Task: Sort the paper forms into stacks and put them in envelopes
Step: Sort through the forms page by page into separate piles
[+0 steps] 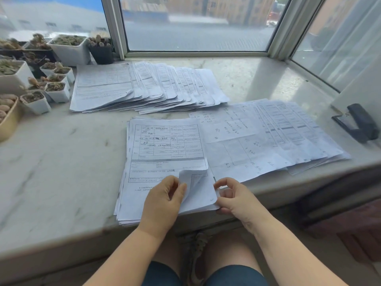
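Head view: a pale, marble-veined stone tabletop (61,157) runs under a window (195,23), smooth and slightly glossy. Nearest the person lies a thick near stack of forms (165,145), thin white sheets printed with ruled tables and handwritten entries, its edges ragged and uneven. The left hand (165,199) rests on the lower part of this stack, thumb and fingers pinching the curled-up lower right corner of the top sheet (193,178). The right hand (233,197) sits just beside it at the stack's right edge, fingers curled, thumb and forefinger close together against the paper edge; whether it actually grips a sheet cannot be told.

To the right, touching the near stack, a fanned spread of forms (278,133) lies overlapped, the top sheet creased and scribbled. Farther back, a second fanned pile (144,87) spreads across the tabletop.

At the left stand small white square plastic pots (57,89) of succulents. At the far right edge rests a dark stapler (358,122), well apart from the hands.
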Motion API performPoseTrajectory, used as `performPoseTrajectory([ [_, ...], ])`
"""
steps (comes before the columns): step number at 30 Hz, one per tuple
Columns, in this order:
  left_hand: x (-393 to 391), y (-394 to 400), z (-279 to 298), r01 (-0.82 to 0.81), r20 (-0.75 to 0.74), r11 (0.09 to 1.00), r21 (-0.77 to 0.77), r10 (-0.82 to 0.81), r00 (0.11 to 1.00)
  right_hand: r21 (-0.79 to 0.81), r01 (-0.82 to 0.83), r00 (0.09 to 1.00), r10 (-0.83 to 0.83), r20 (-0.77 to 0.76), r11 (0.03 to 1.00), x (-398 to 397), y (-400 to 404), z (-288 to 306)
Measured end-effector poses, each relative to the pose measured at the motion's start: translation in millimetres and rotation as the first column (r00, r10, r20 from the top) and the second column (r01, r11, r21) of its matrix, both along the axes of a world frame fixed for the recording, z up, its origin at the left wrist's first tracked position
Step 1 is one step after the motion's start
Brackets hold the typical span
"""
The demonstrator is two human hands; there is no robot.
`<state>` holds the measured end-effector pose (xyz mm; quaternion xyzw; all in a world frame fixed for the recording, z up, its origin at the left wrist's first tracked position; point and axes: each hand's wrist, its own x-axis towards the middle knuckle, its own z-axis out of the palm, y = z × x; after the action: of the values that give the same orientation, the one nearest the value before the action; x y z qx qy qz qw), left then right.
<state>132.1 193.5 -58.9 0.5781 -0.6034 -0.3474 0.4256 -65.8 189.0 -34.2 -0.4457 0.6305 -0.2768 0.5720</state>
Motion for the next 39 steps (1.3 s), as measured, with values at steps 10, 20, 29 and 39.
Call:
performPoseTrajectory([
  [10,-0.3,12.4,-1.2,0.134,0.218,0.989,-0.054,-0.120,0.969,-0.051,0.018,0.996,-0.023,-0.088,0.999,5.8,-2.8,-1.0],
  [20,5.2,0.9,-6.4,0.013,0.084,0.999,-0.040,-0.010,0.996,0.010,0.054,0.991,-0.052,-0.126,0.999,4.5,-9.3,11.4],
  [29,6.2,3.1,4.4,0.066,-0.167,0.997,0.043,-0.058,0.984,0.306,0.073,0.991,-0.105,0.088,0.949,22.7,-34.9,36.0],
  [39,71.2,-48.4,68.7,-0.098,-0.162,0.966,-0.240,0.059,0.985,-0.120,0.156,0.987,-0.159,-0.019,0.980,-1.3,-62.3,79.8],
])
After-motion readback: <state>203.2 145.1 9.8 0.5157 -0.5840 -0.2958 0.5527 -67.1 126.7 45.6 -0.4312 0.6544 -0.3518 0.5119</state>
